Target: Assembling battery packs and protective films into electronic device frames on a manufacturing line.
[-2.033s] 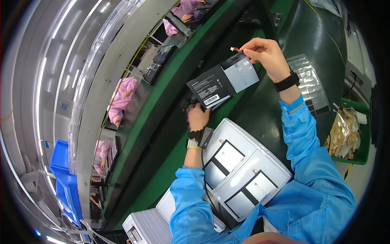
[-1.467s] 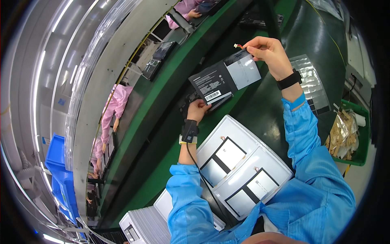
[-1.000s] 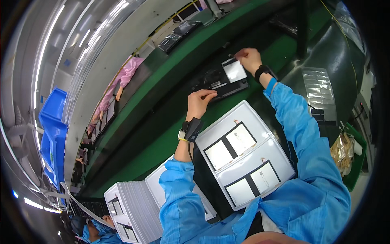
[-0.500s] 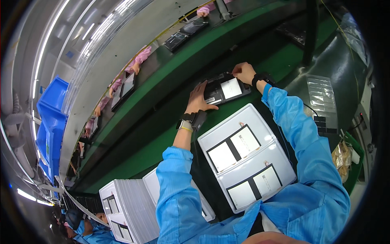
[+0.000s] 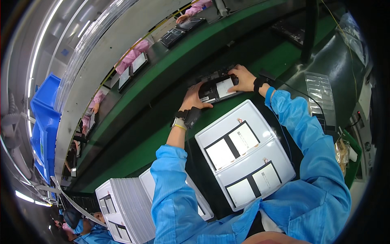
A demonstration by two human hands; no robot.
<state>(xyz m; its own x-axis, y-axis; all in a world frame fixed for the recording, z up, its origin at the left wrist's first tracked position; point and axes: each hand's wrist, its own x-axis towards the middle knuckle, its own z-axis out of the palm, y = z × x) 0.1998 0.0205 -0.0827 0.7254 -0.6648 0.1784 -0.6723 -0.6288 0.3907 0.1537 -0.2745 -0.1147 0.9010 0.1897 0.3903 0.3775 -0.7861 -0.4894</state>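
A flat black tablet-like device [image 5: 208,90] lies on the green bench with its inner side up, bearing a white rectangular battery-like panel [image 5: 224,88]. My left hand [image 5: 193,97] grips its left end, thumb along the near edge and fingers over the far side. At the right end my right hand [image 5: 243,79] clasps it, fingertips at the far edge and thumb beside the white panel. Close to me a white plastic tray [image 5: 221,177] holds several flat white battery packs [image 5: 243,137] with black borders and small reddish leads.
Stacked white trays [image 5: 132,207] stand at lower left, beside another tray [image 5: 148,183]. A clear blister sheet [image 5: 319,91] lies to the right, near a green bin [image 5: 352,166]. Across the green belt [image 5: 134,110], people in pink sleeves [image 5: 136,55] handle similar devices. Blue bins [image 5: 44,118] hang at far left.
My right hand has turned from pinching near the far right corner to clasping the device's right end, its thumb now on the near side. The device has shifted slightly left in view.
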